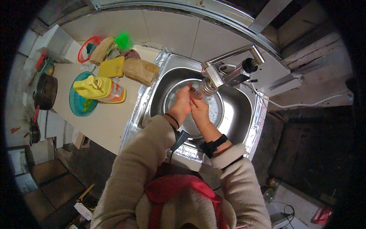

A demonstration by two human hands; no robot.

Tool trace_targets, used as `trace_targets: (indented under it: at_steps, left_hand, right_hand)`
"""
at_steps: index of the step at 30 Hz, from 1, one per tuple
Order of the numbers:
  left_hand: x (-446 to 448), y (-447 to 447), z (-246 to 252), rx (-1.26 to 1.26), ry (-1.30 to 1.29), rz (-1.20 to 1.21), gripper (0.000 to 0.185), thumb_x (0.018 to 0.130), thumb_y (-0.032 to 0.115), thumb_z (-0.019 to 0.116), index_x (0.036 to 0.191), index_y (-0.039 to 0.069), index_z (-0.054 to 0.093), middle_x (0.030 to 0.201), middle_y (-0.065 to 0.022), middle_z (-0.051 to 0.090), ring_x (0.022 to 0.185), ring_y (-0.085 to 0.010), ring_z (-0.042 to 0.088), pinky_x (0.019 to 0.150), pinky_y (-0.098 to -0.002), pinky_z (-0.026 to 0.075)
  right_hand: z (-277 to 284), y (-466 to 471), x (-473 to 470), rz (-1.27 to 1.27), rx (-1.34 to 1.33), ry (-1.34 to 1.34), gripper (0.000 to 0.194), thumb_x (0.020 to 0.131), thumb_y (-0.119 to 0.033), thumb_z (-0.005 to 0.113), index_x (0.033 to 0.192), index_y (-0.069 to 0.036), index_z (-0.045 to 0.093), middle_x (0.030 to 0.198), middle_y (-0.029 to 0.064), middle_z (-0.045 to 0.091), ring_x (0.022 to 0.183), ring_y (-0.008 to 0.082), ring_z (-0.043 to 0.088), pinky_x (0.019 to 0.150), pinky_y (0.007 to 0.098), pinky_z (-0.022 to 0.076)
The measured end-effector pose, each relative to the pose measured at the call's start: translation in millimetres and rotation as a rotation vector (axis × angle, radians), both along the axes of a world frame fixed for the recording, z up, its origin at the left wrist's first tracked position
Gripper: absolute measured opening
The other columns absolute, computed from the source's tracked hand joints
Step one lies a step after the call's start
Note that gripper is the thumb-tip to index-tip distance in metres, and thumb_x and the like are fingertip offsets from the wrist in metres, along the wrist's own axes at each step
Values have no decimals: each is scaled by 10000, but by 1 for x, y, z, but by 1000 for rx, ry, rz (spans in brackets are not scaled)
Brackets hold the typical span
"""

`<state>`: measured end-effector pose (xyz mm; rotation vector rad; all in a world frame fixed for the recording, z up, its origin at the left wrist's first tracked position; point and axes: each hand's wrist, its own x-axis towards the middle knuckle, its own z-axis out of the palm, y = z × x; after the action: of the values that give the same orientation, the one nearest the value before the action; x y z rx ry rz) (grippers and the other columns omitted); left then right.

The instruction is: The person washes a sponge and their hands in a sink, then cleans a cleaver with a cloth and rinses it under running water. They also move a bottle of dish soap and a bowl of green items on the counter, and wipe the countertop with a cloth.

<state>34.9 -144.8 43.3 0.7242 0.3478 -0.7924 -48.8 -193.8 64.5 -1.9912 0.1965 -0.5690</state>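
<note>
Both of my hands meet over a round metal basin (214,126) set inside a stainless steel sink (238,114). My left hand (182,102) and my right hand (199,108) hold a small brownish item (195,93) between them, directly beside the head of the metal faucet (210,86). What the item is cannot be told. Whitish, sudsy-looking liquid shows in the basin. The fingertips are partly hidden by the faucet and by each other.
Left of the sink stand a yellow jug (107,91), a teal plastic basket (75,105), a yellow sponge (112,67), a tan sponge-like block (141,71), a red-rimmed basket (82,51) and a green container (123,41). A white cable (286,106) runs right of the faucet.
</note>
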Motion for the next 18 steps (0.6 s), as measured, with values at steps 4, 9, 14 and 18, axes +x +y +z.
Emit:
trace_targets:
  at_steps: [4, 9, 14, 18]
  left_hand:
    - [-17, -10, 17, 519, -396, -186, 308, 882, 275, 426, 1025, 21, 525, 884, -109, 592, 771, -252, 580, 678, -377, 476]
    - [-58, -7, 46, 599, -762, -488, 467, 893, 304, 423, 1235, -1, 329, 1174, -151, 434, 1085, -238, 422, 896, -342, 344]
    - [-54, 2, 47, 368, -566, -380, 570, 893, 323, 428, 1305, 6, 195, 1285, -151, 307, 1192, -225, 295, 972, -330, 245]
    - [-68, 5, 46, 200, -503, -480, 668, 892, 339, 432, 1362, 12, 88, 1375, -152, 205, 1277, -215, 193, 1033, -320, 166]
  right_hand:
    - [-14, -11, 8, -32, 671, 72, 226, 847, -139, 488, 1015, -34, 597, 939, 42, 606, 867, 179, 553, 763, 266, 431]
    - [-24, -29, 25, 5, 950, 205, 188, 851, -268, 472, 875, -98, 548, 676, 36, 536, 512, 192, 491, 447, 361, 391]
    - [-29, -19, 23, -203, 1449, 374, 204, 861, -271, 460, 948, -106, 545, 713, 30, 520, 563, 185, 478, 494, 341, 397]
    - [-33, -38, 18, -184, 777, 454, 309, 866, -294, 464, 1072, -73, 530, 874, 40, 542, 754, 174, 522, 628, 329, 432]
